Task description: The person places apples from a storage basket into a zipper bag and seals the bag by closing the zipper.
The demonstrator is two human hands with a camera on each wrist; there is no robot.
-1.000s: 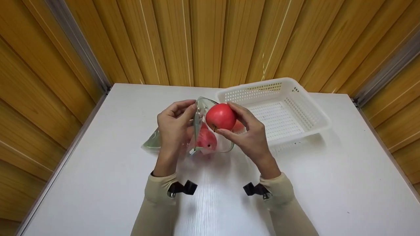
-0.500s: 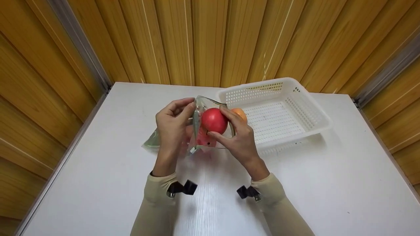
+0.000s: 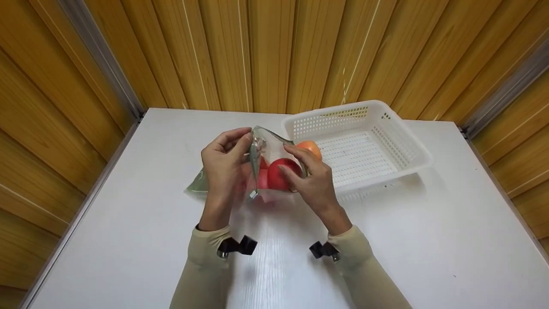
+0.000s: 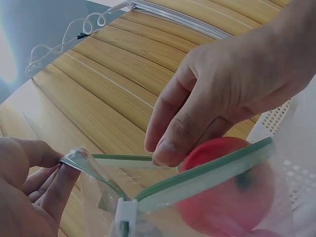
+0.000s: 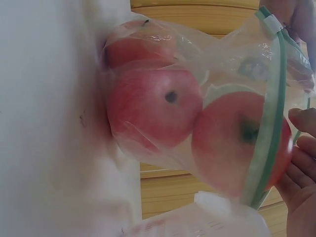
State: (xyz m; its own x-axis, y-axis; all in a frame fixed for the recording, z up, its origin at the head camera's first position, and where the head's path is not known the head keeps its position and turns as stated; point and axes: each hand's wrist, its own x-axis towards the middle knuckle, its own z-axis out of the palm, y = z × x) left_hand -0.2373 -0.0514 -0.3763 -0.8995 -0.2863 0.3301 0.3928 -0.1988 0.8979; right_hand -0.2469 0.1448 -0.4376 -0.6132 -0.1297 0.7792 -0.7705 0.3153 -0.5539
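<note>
My left hand [image 3: 223,161] pinches one side of the mouth of a clear zip bag [image 3: 269,142], between thumb and fingers. The bag has a green seal strip [image 4: 207,173] and a white slider [image 4: 126,212], and its mouth gapes. A red apple [image 3: 279,176] sits just inside the mouth, shown through the plastic in both wrist views. Lower in the bag lie another apple [image 5: 153,106] and a reddish fruit with a stem [image 5: 140,47]. My right hand [image 3: 315,178] is at the opposite rim, fingers loosely extended beside the upper apple, not wrapped round it.
A white perforated basket [image 3: 386,171] stands at the right behind the right hand. An orange fruit [image 3: 309,149] lies at its left end, partly hidden by that hand. The white table [image 3: 128,240] meets wood-patterned walls [image 3: 274,56] at the back and sides.
My right hand has moved left, bringing the red apple from outside the bag into its mouth; the apple now sits lower, past the fingers. My left hand has stayed on the rim.
</note>
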